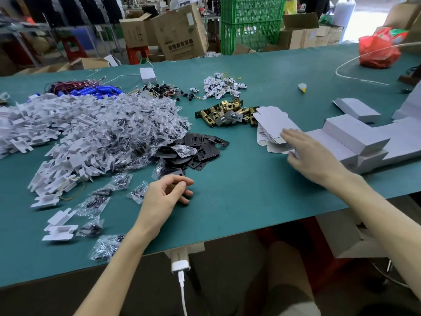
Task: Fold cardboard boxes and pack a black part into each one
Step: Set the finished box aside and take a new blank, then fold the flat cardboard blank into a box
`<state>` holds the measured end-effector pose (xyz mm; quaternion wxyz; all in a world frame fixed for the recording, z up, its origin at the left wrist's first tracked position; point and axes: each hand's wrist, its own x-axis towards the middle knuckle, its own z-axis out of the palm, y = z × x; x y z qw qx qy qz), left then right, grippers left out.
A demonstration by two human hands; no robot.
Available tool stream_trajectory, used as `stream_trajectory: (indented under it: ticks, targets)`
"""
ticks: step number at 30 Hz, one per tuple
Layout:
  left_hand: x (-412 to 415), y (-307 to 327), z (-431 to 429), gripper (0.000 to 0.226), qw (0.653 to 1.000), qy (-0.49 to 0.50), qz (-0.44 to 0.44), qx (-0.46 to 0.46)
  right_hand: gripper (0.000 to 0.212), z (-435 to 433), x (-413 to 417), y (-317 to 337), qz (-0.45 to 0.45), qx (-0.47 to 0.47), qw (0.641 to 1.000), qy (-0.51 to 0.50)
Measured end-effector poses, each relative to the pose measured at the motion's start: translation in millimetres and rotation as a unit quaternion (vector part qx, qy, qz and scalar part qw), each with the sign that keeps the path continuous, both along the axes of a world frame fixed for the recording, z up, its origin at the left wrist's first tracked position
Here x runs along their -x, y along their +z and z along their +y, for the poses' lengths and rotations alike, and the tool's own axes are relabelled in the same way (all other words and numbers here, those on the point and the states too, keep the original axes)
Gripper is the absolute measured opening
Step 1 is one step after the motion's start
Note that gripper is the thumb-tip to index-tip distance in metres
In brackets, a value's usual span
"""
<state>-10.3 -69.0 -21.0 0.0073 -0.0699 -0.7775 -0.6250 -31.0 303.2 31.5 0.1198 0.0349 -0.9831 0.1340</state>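
A heap of flat black metal parts point(200, 149) lies mid-table. My left hand point(166, 197) rests on the table just in front of that heap, fingers curled, thumb against the near edge of one black part; it holds nothing that I can make out. A stack of flat white unfolded cardboard boxes point(273, 124) lies to the right. My right hand point(309, 156) is spread over the stack's near right corner, fingers straight. Folded white boxes point(355, 133) stand in rows further right.
A big pile of white plastic pieces and small clear bags point(91, 131) fills the left of the green table point(239, 201). Brass latch parts point(227, 112) lie behind the black heap. A red bag point(378, 51) sits far right. A white charger point(181, 265) hangs at the near edge.
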Motion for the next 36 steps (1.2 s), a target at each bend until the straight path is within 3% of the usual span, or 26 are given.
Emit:
stream_trajectory:
  ticks: [4, 14, 18, 21, 23, 27, 33, 36]
  targets:
    - [0, 0, -1, 0.02, 1.0, -0.001, -0.001, 0.003, 0.055, -6, 3, -13, 0.018, -0.111, 0.994, 0.004]
    - [0, 0, 1, 0.02, 1.0, 0.0, 0.003, 0.007, 0.022, -15, 18, -8, 0.032, -0.111, 0.992, -0.051]
    - [0, 2, 1, 0.02, 1.0, 0.003, 0.0, 0.003, 0.023, -42, 49, 5, 0.026, -0.045, 0.997, -0.057]
    - [-1, 3, 0, 0.019, 1.0, 0.009, -0.006, -0.01, 0.053, -48, 72, 9, -0.068, -0.073, 0.99, -0.102]
    - [-1, 3, 1, 0.019, 1.0, 0.012, -0.011, -0.021, 0.053, -47, 75, 7, -0.104, -0.092, 0.98, -0.144]
    - [0, 2, 0, 0.019, 0.999, 0.018, -0.011, -0.025, 0.019, -50, 72, -1, -0.053, -0.157, 0.976, -0.144]
    - [1, 1, 1, 0.019, 1.0, 0.016, -0.01, -0.024, 0.007, -59, 62, 12, -0.015, -0.131, 0.983, -0.127]
    - [1, 0, 1, 0.02, 1.0, 0.017, -0.01, -0.024, 0.014, -69, 51, 28, 0.089, -0.072, 0.986, -0.12]
